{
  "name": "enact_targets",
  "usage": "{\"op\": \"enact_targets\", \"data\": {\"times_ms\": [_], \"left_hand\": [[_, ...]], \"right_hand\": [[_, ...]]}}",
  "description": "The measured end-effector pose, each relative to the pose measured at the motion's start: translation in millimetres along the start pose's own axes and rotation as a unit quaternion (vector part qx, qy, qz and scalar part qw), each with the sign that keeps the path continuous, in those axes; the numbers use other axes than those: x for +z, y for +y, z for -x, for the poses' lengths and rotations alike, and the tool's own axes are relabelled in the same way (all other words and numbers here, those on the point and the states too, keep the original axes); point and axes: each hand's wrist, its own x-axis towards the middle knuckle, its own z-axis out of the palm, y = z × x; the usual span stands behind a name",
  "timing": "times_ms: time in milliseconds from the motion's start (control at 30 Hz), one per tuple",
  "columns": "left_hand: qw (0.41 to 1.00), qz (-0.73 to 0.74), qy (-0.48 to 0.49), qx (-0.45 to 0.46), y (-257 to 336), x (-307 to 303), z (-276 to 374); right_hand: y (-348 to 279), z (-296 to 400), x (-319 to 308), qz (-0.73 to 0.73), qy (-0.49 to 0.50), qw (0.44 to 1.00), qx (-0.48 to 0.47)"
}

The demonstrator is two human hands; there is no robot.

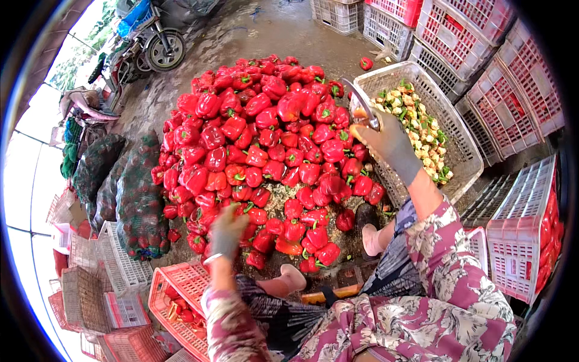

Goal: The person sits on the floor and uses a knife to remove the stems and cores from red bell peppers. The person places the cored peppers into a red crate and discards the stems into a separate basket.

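A heap of red bell peppers (271, 135) covers the ground before me. My left hand (228, 233), in a grey glove and blurred by motion, is over the near left edge of the heap with fingers apart. I see nothing held in it. My right hand (393, 140), gloved likewise, grips a curved metal blade (359, 97) whose handle is hidden by the fingers. That hand is above the near left rim of a pale plastic crate (457, 135). Inside the crate lie many cut pepper cores with green stems (423, 131).
At my lower left stands a red crate (181, 276) holding red peppers. Filled mesh sacks (142, 199) and several crates (86, 298) lie left. Stacked crates (452, 36) line the right, near another crate of peppers (515, 253). A motorbike (165, 50) is parked far left.
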Motion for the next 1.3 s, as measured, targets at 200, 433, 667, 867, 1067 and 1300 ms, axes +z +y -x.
{"op": "enact_targets", "data": {"times_ms": [200, 433, 667, 867, 1067, 1300], "left_hand": [[0.977, -0.183, -0.089, 0.057, -119, 214, -76], [0.977, -0.163, -0.11, -0.083, -80, 256, -86], [0.986, -0.048, -0.021, -0.16, -66, 245, -90], [0.834, 0.544, 0.081, -0.04, 6, 177, -84], [0.805, 0.575, 0.074, 0.13, 84, 77, -46], [0.873, 0.428, 0.113, 0.204, 132, 20, 3]], "right_hand": [[-22, 6, 6, -0.053, -0.015, 0.996, 0.072], [-28, 6, 8, -0.035, -0.009, 0.992, 0.123], [-27, 2, 20, -0.06, 0.002, 0.991, 0.121], [-25, 19, 26, -0.034, -0.091, 0.99, 0.101], [-32, 45, 66, 0.006, -0.204, 0.979, -0.022], [-47, 72, 77, -0.032, -0.233, 0.967, -0.101]]}}
